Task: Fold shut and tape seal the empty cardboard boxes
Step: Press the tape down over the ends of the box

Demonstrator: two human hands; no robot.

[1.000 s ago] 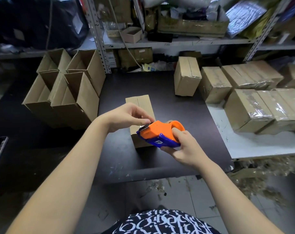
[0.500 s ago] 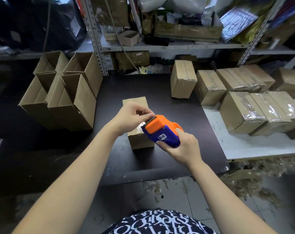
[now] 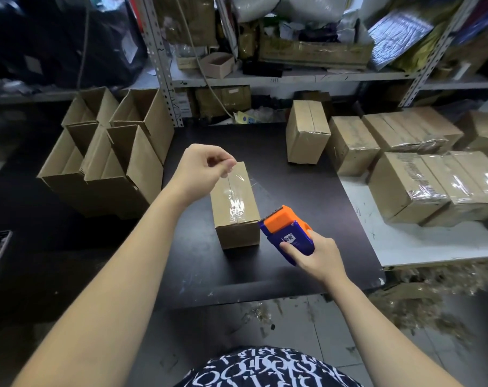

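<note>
**A:** Start nearest. What is the right hand (image 3: 318, 255) doing?

**B:** Its grip is closed round the tape dispenser (image 3: 289, 233), which has a blue body and an orange top. The toothed end points away and leftward, just beside the near right top corner of the box (image 3: 234, 236).

**A:** And the box itself?

**B:** It stands on the dark table (image 3: 298, 191) with its flaps folded shut. Its long axis runs away from the person. It lies ahead and left of the dispenser, so the right hand is the one nearer its near end.

**A:** The tape (image 3: 234, 203)?

**B:** A clear strip lies along the top seam. The left hand (image 3: 199, 170) pinches its far end at the box's far edge, seemingly lifted a little off the card. I cannot tell whether the strip is cut from the roll.

**A:** What does the next move turn on?

**B:** The strip follows the long axis. I'd judge the far end needs pressing down over the far edge, and the near end needs severing at the teeth.

**A:** Room to work?

**B:** There is bare table in front and to the right of the box, and the table's front edge is near the right wrist. Open boxes (image 3: 117, 163) stand near on the left, and sealed boxes (image 3: 404, 163) lie well apart on the right.
</note>
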